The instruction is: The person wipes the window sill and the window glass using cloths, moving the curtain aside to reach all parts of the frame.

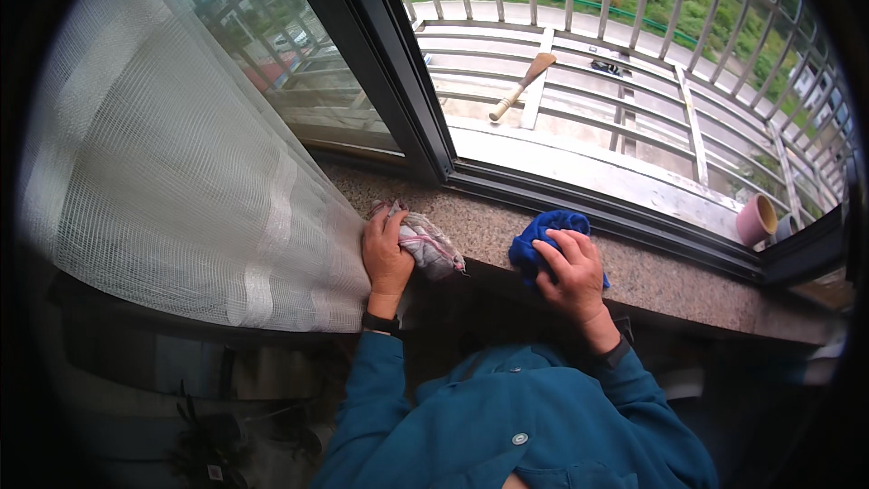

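My left hand [388,251] grips a whitish cloth with red stripes [429,244] at the inner edge of the speckled stone windowsill [475,217], right beside the sheer curtain. Part of this cloth hangs over the sill's edge. To the right, my right hand [574,268] has its fingers closed on a bunched blue cloth [546,227], which lies on the sill close to the window track [529,205]. The two cloths are apart.
A white sheer curtain [197,170] hangs at the left before a dark-framed glass pane [299,47]. Outside the open window, a wooden-handled brush [523,87] lies on metal bars [577,98]. A pink pot [755,220] stands at the right on the outer ledge.
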Demonstrator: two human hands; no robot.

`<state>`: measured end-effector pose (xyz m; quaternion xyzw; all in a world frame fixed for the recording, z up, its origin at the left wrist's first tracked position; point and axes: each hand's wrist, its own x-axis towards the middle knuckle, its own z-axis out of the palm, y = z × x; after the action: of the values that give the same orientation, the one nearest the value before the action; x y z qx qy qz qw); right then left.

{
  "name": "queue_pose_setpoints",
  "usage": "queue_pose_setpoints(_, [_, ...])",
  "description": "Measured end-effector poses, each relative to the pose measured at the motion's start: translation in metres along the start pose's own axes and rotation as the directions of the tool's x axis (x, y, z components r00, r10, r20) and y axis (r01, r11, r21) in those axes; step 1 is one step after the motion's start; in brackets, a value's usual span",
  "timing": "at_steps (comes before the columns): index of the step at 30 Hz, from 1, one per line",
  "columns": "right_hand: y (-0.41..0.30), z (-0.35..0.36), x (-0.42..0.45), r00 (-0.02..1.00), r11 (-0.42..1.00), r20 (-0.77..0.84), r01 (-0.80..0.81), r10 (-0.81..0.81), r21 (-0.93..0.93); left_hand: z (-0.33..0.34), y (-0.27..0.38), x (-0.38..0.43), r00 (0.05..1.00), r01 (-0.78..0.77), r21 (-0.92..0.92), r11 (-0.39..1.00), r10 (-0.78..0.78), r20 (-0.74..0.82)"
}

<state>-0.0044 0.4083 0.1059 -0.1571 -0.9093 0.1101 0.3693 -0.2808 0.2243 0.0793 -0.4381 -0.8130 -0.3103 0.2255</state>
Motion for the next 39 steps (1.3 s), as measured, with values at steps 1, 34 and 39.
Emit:
queue_pose_setpoints(1, [0.000,0.000,0.000,1.000,1.000,0.001,0.000,0.000,0.002,-0.002,-0.007,-0.002,0.999,0.038,-0.004,0.999,-0.038,-0.020])
queue_pose_setpoints(34, [-0.011,0.026,0.021,0.957,0.704,0.049,-0.246,0.288,0.666,-0.007,0.130,0.007,0.893,-0.048,-0.551,0.833,0.283,0.350])
queue_pose_setpoints(39, [-0.013,0.029,0.019,0.915,0.625,0.200,-0.387,0.350,0.678,-0.001,0.125,0.004,0.914,-0.006,-0.535,0.845,0.222,0.340])
